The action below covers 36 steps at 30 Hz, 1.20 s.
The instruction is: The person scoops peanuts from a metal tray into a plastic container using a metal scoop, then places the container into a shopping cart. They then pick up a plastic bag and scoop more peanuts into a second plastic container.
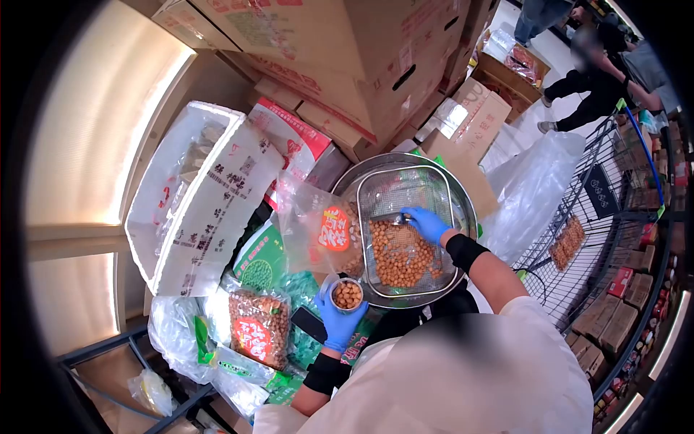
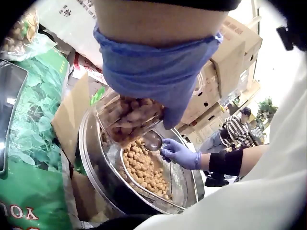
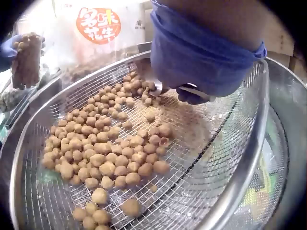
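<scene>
My blue-gloved left hand (image 1: 337,325) grips a clear plastic cup (image 2: 106,117) filled with round, brown coated peanuts, left of the mesh basket. The right hand (image 1: 428,225), gloved as well, holds a metal scoop (image 2: 152,141) by its handle, low inside the wire-mesh basket (image 1: 362,217). Loose coated peanuts (image 3: 108,151) are spread over the basket's bottom, with powdery crumbs beside them. In the right wrist view, the scoop's bowl (image 3: 148,72) is among the peanuts at the far side, and the glove covers most of its handle. A wide round metal pan (image 1: 471,206) surrounds the basket.
An open clear bag of peanuts (image 1: 307,217) leans at the pan's left. A full bag (image 1: 256,329), a phone (image 1: 309,323) and green sacks (image 1: 262,262) lie further left. Cartons (image 1: 340,65) stack behind a white foam box (image 1: 217,210). A shopping cart (image 1: 578,210) stands right.
</scene>
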{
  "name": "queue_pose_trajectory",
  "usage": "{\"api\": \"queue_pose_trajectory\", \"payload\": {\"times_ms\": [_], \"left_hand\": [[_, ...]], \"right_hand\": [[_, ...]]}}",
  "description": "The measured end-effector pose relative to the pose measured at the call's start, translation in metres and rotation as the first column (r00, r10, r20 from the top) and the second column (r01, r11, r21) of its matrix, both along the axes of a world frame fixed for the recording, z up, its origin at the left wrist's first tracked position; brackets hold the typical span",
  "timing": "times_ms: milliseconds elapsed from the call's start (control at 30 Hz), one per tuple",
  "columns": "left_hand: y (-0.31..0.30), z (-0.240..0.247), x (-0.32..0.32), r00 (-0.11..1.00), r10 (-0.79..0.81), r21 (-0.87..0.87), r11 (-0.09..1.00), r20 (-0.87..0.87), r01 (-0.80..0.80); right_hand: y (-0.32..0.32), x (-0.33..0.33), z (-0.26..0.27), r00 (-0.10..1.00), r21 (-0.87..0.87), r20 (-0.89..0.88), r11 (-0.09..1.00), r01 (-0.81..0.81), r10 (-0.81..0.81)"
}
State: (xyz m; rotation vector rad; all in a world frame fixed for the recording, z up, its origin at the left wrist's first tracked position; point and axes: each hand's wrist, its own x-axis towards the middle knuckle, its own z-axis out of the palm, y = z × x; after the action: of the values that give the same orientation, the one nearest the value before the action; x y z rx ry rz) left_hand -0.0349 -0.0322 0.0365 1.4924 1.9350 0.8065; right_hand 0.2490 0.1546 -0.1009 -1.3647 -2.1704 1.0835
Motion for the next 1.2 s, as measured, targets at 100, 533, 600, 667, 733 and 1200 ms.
{"api": "queue_pose_trajectory", "payload": {"times_ms": [100,533,600,667,733,1200], "left_hand": [[0.001,-0.001,0.000,1.000,0.003,-0.019,1.000,0.025,-0.002],[0.009,0.000,0.001,0.995,-0.039,0.015,0.999,0.089,0.038],[0.017,0.006,0.004,0.996,-0.088,0.043,0.995,0.008,0.088],[0.022,0.008,0.008,0.988,-0.135,0.070,0.988,-0.076,0.140],[0.024,0.007,0.013,0.986,-0.133,0.097,0.985,-0.105,0.143],[0.062,-0.016,0.037,0.987,-0.156,0.203,0.968,0.041,0.145]], "right_hand": [[0.002,-0.002,-0.002,1.000,-0.060,-0.005,0.998,-0.009,0.009],[-0.046,0.016,0.000,0.970,-0.330,0.086,0.925,-0.187,0.227],[-0.049,0.022,-0.006,0.949,-0.414,0.134,0.886,-0.209,0.286],[-0.051,0.027,-0.009,0.954,-0.451,0.096,0.866,-0.214,0.285],[-0.054,0.032,-0.010,0.960,-0.543,0.054,0.815,-0.202,0.274],[-0.023,0.065,0.120,0.984,-0.491,-0.077,0.853,-0.177,0.159]]}}
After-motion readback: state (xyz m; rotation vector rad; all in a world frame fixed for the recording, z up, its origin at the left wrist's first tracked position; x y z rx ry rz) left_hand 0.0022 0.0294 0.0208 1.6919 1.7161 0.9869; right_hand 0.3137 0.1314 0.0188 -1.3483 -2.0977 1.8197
